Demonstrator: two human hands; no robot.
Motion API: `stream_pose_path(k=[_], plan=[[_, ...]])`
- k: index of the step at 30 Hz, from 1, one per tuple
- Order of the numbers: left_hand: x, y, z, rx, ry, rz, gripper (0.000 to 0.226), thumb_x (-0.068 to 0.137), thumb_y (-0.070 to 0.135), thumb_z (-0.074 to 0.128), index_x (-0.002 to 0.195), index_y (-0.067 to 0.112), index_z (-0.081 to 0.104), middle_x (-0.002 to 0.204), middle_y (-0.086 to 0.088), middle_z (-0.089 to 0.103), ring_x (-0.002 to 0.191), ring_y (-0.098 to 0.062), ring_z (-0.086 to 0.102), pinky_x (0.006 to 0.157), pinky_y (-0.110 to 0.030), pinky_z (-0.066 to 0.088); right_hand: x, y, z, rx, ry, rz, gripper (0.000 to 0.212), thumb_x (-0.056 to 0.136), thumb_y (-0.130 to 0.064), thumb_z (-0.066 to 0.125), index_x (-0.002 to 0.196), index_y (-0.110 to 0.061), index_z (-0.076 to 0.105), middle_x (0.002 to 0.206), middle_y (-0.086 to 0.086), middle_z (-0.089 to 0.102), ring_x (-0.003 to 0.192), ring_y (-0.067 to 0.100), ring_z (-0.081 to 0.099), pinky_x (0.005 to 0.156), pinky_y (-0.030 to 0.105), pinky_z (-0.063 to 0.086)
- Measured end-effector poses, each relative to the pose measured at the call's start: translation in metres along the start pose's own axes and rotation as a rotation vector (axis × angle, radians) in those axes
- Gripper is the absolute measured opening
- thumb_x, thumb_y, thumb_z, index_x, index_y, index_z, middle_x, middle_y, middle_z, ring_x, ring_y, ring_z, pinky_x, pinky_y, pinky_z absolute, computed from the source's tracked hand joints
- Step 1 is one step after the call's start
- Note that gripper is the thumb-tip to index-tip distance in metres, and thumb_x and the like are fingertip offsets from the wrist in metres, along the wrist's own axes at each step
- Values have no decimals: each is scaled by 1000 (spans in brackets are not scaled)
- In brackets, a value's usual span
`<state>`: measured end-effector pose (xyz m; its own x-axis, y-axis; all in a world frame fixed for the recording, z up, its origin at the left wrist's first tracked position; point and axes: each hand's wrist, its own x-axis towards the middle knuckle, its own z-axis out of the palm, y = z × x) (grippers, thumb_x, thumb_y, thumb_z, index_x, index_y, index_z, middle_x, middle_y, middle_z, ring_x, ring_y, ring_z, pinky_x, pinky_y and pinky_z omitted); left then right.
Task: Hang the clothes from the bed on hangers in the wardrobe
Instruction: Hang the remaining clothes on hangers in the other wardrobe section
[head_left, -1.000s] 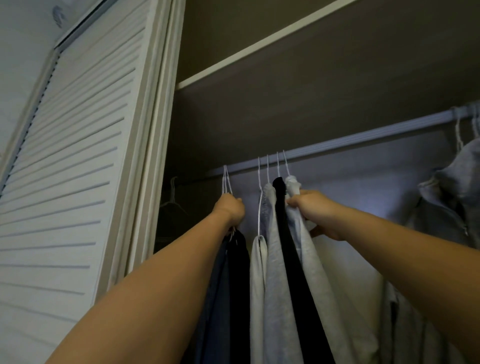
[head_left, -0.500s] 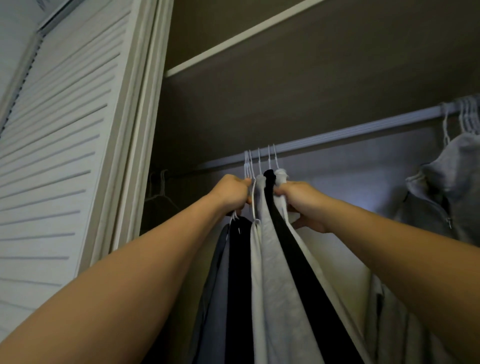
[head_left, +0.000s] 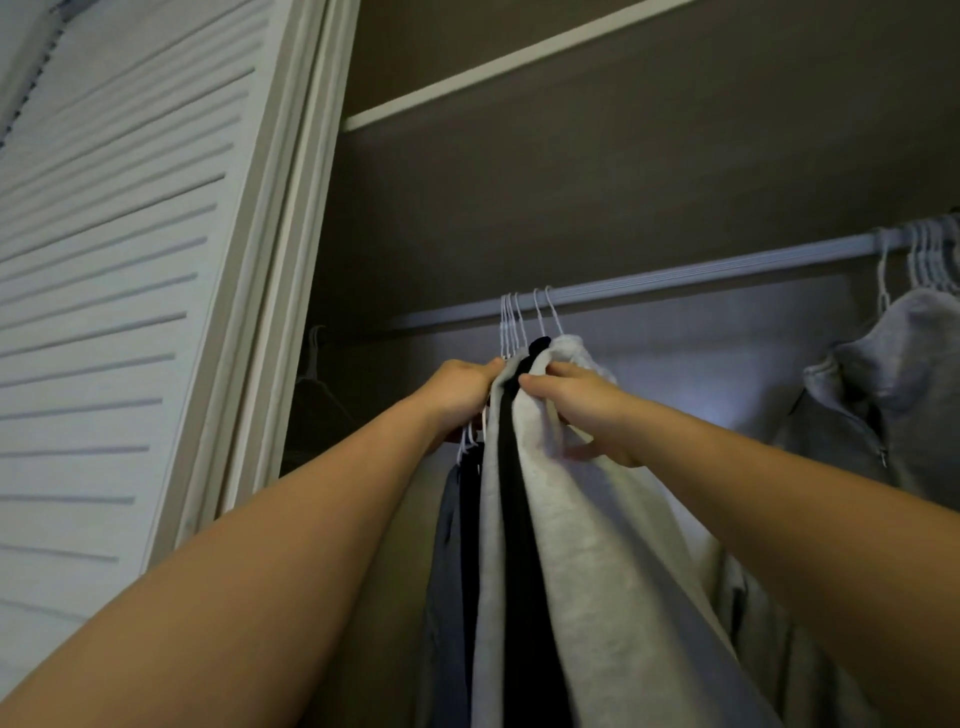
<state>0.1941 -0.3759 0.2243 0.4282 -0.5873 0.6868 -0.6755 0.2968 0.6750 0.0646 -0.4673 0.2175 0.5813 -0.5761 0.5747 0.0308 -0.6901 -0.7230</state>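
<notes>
Reaching up into the wardrobe (head_left: 727, 338), you had both hands at the bunch of hung clothes on the rail (head_left: 675, 274). Your left hand (head_left: 460, 396) was closed, its fingers curled round the necks of the white wire hangers (head_left: 511, 325) just below their hooks; loops of wire showed under the palm. Your right hand (head_left: 584, 410) was closed as well, thumb and fingers bunching the shoulder of the light grey garment (head_left: 582, 530), the rightmost of the group. Order noted, left to right: blue-grey garment (head_left: 445, 545), narrow black garment (head_left: 470, 499), pale grey garment (head_left: 488, 561), wide black garment (head_left: 519, 545), then the light grey garment. All five hung pressed tight together, with their hooks over the rail; the exact hook count was not readable. Your two hands sat close to each other, one on each side of the top of the bunch. Further right on the same rail, well apart from the bunch, hung a grey zip hoodie (head_left: 893, 384), with a cluster of white hooks (head_left: 930, 254) above it. In the shadowed left corner hung an empty hanger (head_left: 314, 358), its detail too dim to record. A shelf (head_left: 493, 57) ran above the rail. A white louvred door (head_left: 114, 291) stood at your left.
</notes>
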Motion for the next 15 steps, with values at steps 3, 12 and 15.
stream_pose_path(k=[3,12,15], plan=[[4,1,7,-29,-9,-17,50,97,47,55,98,1,75,86,-14,73,79,-28,68,75,-33,54,-3,-1,0,34,32,21,27,97,-44,50,119,-34,59,111,-4,60,99,18,55,82,41,50],[-3,7,15,44,-21,11,47,104,41,44,113,2,69,102,-14,70,84,-25,65,69,-29,47,-26,-4,4,20,100,-33,42,103,-40,38,137,-21,51,128,7,60,113,24,57,99,40,46],[-18,9,14,186,50,65,43,105,39,41,118,7,66,106,-9,65,98,-26,61,77,-31,42,-44,-6,1,-16,81,-59,39,103,-40,37,135,-22,52,125,6,59,114,24,56,93,35,45]])
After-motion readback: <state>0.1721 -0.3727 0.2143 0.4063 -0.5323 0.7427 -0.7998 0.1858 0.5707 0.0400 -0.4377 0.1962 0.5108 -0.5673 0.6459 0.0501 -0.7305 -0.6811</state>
